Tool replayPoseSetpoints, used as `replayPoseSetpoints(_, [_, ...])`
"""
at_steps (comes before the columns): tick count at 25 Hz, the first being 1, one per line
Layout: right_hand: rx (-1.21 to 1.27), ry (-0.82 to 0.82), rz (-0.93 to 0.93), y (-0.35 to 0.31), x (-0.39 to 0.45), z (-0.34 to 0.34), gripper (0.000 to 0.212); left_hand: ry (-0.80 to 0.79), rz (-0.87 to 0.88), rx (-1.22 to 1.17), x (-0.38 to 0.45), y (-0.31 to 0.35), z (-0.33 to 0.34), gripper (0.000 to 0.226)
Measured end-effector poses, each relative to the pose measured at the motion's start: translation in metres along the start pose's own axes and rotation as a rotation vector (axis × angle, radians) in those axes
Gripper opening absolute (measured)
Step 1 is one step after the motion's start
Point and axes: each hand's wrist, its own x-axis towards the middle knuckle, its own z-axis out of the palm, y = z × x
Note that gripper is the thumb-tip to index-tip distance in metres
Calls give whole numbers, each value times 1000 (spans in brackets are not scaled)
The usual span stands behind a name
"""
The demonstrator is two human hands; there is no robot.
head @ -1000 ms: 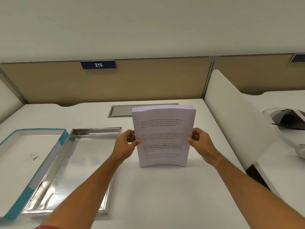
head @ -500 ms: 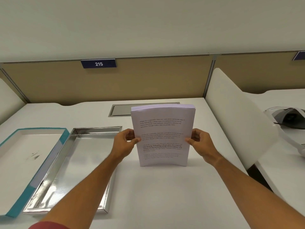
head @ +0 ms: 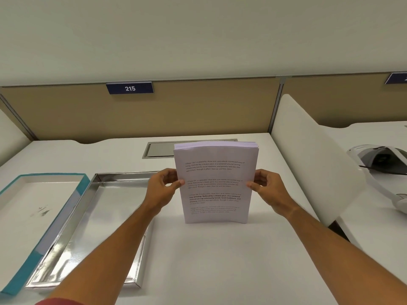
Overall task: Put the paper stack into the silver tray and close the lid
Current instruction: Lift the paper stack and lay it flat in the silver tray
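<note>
I held the stack (head: 214, 183) upright on the worktop (head: 220, 260), just right of the tray (head: 92, 227), my left hand (head: 161, 190) and right hand (head: 267, 190) each clasping a side edge. To square it well, I judged I should tap the bottom edge down before laying it in. My left arm hid the tray's right rim, and the teal lid (head: 33, 216) beyond the tray was cut off.

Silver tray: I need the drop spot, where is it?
Head view: the silver tray lies left of the upright paper stack, with the teal lid along its left side.
</note>
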Motion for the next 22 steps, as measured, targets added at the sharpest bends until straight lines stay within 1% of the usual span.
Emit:
replayPoseSetpoints(2, [-11,8,-11,-1,0,-2,21,8,7,-7,2,-1,0,22])
replayPoseSetpoints(6, [72,7,7,-2,-1,-3,24,10,3,-35,1,-4,2,22])
replayPoseSetpoints(11, [117,26,15,-2,-2,-2,23,2,-17,-53,3,-3,0,18])
replayPoseSetpoints(17, [76,42,2,-4,-3,1,19,17,-37,-80,-1,-3,1,17])
replayPoseSetpoints(22, [63,-1,-20,-25,-1,4,22,4,-66,-193,-8,8,-13,14])
